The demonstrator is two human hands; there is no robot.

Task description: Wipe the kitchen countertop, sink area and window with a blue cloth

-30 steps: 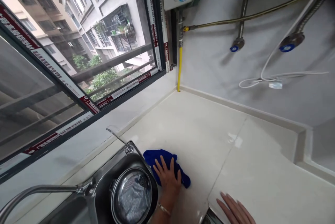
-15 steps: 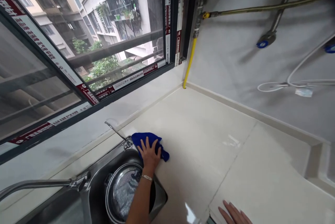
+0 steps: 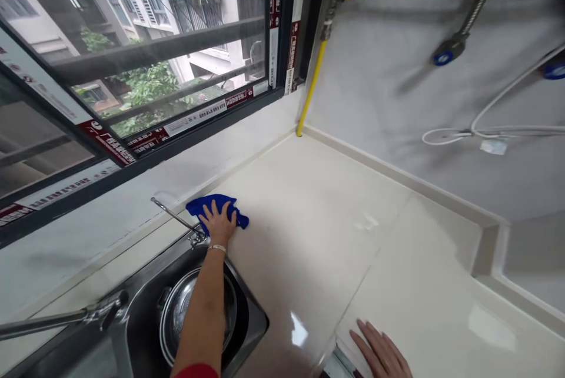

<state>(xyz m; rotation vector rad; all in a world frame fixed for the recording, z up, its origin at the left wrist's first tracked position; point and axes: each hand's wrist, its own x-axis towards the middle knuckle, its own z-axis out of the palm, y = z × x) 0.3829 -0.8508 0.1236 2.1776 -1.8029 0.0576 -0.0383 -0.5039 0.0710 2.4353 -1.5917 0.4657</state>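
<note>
My left hand lies flat with spread fingers on a blue cloth, pressing it onto the cream countertop just past the far corner of the steel sink. My forearm reaches over the sink and the round metal bowl in it. My right hand rests flat, fingers stretched out, on the countertop at the near edge, holding nothing.
A thin metal lever stands by the sink corner, a tap spout at the left. A window runs behind the counter. A yellow gas pipe, hoses and a white cable hang on the grey wall.
My left hand has slid the blue cloth away from me and leftward along the sink edge toward the back wall. My right hand has stayed flat on the counter.
</note>
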